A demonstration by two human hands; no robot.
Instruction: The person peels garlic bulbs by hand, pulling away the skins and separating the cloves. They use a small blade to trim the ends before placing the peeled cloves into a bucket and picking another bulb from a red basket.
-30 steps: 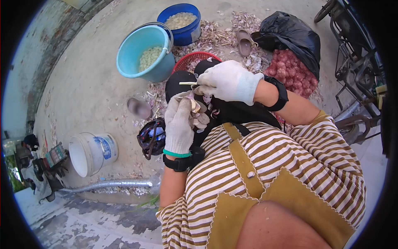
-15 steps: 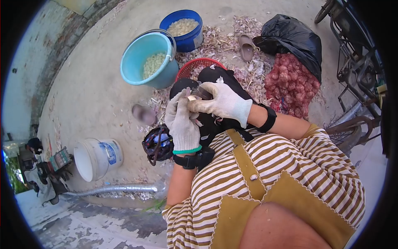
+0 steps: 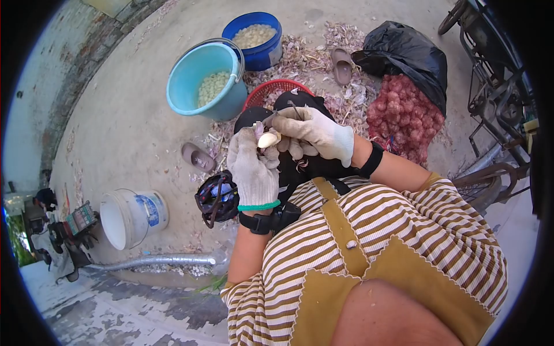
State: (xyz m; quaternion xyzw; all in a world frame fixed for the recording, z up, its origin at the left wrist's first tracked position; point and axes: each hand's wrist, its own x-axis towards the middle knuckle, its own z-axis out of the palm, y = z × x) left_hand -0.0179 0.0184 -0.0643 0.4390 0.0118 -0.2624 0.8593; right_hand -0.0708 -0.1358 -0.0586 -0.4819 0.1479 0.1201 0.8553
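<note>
We note both hands gloved, up over the knees in dk trousers (image 3: pixel 303 101). L hand (image 3: pixel 253 168): fingers curled, gripping a pale clove (image 3: pixel 268 140) betw. thumb and fingers; clove sits at the near edge of R hand's reach, approx. mid-lap, bits of purplish skin (image 3: pixel 258 128) just beside it. R hand (image 3: pixel 314 134): thumb and forefinger closed on a slim dk tool (image 3: pixel 295 109), part hidden by the glove, so we can't ID it; its other fingers are bent, next to L hand. Beyond the knees we log a red basket (image 3: pixel 261 92), partly covered by them; behind it, to the L, a turquoise bucket (image 3: pixel 224 108) w/ pale cloves inside, and farther back a blue bucket (image 3: pixel 270 56), also w/ pale pcs. Floor around basket strewn w/ husks (image 3: pixel 343 36); one slipper (image 3: pixel 341 66) lies among them. To the R: red net sack (image 3: pixel 398 115) full of bulbs, touching a blk plastic bag (image 3: pixel 410 49). L of the L wrist we record a small dk bag (image 3: pixel 213 199), and farther off a white bucket (image 3: pixel 151 212).
</note>
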